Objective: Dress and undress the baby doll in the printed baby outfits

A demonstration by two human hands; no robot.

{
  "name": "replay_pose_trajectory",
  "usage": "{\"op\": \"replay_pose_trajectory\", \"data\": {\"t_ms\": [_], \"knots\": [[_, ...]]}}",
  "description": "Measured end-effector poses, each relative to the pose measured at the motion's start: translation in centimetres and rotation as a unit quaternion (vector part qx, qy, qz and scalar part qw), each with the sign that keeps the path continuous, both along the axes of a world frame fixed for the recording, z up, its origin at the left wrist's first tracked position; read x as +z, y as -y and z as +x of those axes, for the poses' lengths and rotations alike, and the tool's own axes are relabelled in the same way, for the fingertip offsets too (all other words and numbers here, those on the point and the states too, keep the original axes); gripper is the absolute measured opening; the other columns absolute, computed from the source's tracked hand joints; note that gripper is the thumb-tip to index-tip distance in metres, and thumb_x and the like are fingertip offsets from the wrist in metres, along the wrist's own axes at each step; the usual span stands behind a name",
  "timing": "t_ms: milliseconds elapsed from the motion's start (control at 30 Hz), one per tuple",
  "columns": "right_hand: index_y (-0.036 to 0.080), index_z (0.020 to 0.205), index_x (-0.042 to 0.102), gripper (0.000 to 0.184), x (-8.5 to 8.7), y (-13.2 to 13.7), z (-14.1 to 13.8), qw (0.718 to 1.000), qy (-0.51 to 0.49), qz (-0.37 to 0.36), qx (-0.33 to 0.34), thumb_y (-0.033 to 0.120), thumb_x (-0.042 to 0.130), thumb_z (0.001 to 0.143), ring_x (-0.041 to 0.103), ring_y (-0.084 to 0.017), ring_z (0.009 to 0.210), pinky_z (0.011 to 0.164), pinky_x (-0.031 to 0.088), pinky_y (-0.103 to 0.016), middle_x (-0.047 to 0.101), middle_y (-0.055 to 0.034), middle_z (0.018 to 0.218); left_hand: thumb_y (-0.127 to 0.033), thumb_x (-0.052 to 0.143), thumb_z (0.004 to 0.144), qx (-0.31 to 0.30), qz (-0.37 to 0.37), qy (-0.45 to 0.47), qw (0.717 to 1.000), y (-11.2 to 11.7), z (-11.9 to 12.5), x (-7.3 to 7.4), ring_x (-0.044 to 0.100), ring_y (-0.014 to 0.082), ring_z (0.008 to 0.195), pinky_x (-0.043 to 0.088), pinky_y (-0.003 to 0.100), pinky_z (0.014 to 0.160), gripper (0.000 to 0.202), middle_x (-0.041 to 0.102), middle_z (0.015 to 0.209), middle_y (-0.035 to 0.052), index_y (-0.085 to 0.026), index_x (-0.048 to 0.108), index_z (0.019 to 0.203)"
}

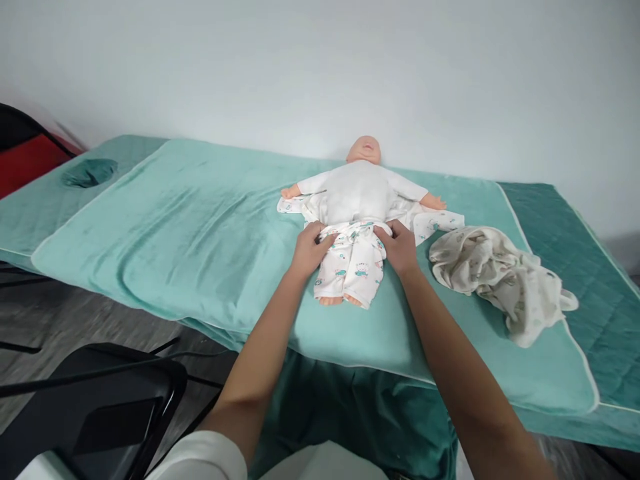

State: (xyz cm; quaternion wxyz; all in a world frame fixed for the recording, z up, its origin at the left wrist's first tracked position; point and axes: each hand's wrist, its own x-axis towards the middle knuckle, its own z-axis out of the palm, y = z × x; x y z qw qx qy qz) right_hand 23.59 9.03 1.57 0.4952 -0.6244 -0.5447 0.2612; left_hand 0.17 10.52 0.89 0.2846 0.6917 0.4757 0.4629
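A baby doll (356, 190) with a white cloth torso lies on its back, head toward the wall and arms spread. Printed baby pants (350, 263) cover its legs, and only the feet show at the cuffs. My left hand (313, 248) grips the waistband on the left side, thumb on top. On the right side, my right hand (397, 245) pinches the same waistband. A matching printed baby shirt (437, 221) lies spread beneath the doll's back, its sleeves poking out under both arms.
A crumpled cream printed cloth (500, 273) lies at the right on the green blanket (200, 220). The blanket covers a massage bed (590, 287) with a face hole (90, 172). A black chair (100, 407) stands at lower left; a white wall (320, 73) rises behind.
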Motion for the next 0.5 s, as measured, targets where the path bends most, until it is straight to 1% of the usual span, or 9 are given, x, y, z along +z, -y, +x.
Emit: {"op": "replay_pose_trajectory", "data": {"t_ms": [67, 200, 267, 300, 367, 400, 433, 500], "knots": [[0.020, 0.071, 0.058, 0.041, 0.1, 1.5, -0.3, 1.000, 0.006, -0.004, 0.004, 0.059, 0.068, 0.078, 0.044, -0.014, 0.067, 0.063, 0.035, -0.028, 0.050, 0.0044, 0.064, -0.035, 0.062, 0.086, 0.009, -0.024, 0.007, 1.000, -0.3, 0.1, -0.2, 0.045, 0.0143, 0.070, 0.036, 0.028, 0.066, 0.024, 0.049, 0.071, -0.0023, -0.021, 0.050, 0.070], [0.020, 0.069, 0.053, 0.048, -0.1, 5.1, -1.0, 0.999, 0.020, -0.017, 0.032, 0.064, 0.066, 0.082, 0.040, -0.013, 0.063, 0.059, 0.032, -0.028, 0.044, 0.0044, 0.062, -0.028, 0.060, 0.082, 0.004, -0.036, 0.030, 0.999, -0.6, 0.1, -0.4, 0.045, 0.0135, 0.070, 0.036, 0.027, 0.066, 0.015, 0.049, 0.070, -0.0034, -0.021, 0.052, 0.072], [0.020, 0.076, 0.055, 0.047, -0.3, 6.6, -1.3, 0.998, 0.026, -0.022, 0.051, 0.066, 0.061, 0.086, 0.041, -0.014, 0.065, 0.061, 0.035, -0.028, 0.046, 0.0033, 0.066, -0.025, 0.061, 0.081, 0.003, -0.042, 0.040, 0.998, -0.6, 0.1, -0.3, 0.045, 0.0133, 0.070, 0.037, 0.027, 0.067, 0.010, 0.051, 0.071, -0.0037, -0.021, 0.054, 0.075], [0.020, 0.082, 0.056, 0.047, -0.3, 7.1, -1.4, 0.997, 0.033, -0.023, 0.063, 0.067, 0.060, 0.086, 0.044, -0.015, 0.069, 0.064, 0.039, -0.029, 0.050, 0.0020, 0.073, -0.024, 0.061, 0.080, 0.003, -0.043, 0.044, 0.998, -0.6, 0.1, -0.3, 0.046, 0.0133, 0.071, 0.038, 0.027, 0.067, 0.009, 0.051, 0.072, -0.0036, -0.021, 0.055, 0.075], [0.020, 0.099, 0.056, 0.054, -0.3, 8.0, -1.4, 0.994, 0.044, -0.024, 0.092, 0.070, 0.064, 0.081, 0.053, -0.020, 0.084, 0.076, 0.047, -0.033, 0.057, -0.0031, 0.092, -0.022, 0.061, 0.080, -0.004, -0.034, 0.049, 0.998, -0.4, 0.1, -0.1, 0.049, 0.0139, 0.074, 0.041, 0.027, 0.071, 0.009, 0.053, 0.076, -0.0025, -0.021, 0.054, 0.073], [0.020, 0.109, 0.054, 0.063, -0.2, 8.4, -1.4, 0.992, 0.047, -0.023, 0.111, 0.072, 0.069, 0.076, 0.056, -0.023, 0.096, 0.085, 0.050, -0.037, 0.057, -0.0066, 0.105, -0.022, 0.061, 0.080, -0.013, -0.027, 0.048, 0.998, -0.2, 0.0, 0.0, 0.051, 0.0145, 0.077, 0.043, 0.028, 0.074, 0.011, 0.054, 0.078, -0.0017, -0.021, 0.054, 0.071], [0.019, 0.119, 0.051, 0.074, -0.1, 8.8, -1.3, 0.989, 0.050, -0.023, 0.134, 0.072, 0.074, 0.071, 0.056, -0.027, 0.109, 0.095, 0.049, -0.041, 0.056, -0.0104, 0.117, -0.022, 0.060, 0.080, -0.028, -0.022, 0.045, 0.998, 0.1, -0.2, 0.1, 0.052, 0.0151, 0.080, 0.044, 0.028, 0.076, 0.013, 0.055, 0.080, -0.0007, -0.021, 0.053, 0.069], [0.019, 0.135, 0.043, 0.096, 0.2, 9.6, -1.2, 0.982, 0.066, -0.022, 0.178, 0.071, 0.081, 0.064, 0.047, -0.034, 0.130, 0.111, 0.042, -0.049, 0.048, -0.0164, 0.136, -0.023, 0.060, 0.081, -0.070, -0.021, 0.035, 0.997, 1.1, -0.8, 0.1, 0.055, 0.0165, 0.085, 0.046, 0.030, 0.082, 0.015, 0.056, 0.084, 0.0011, -0.020, 0.053, 0.068]]}}
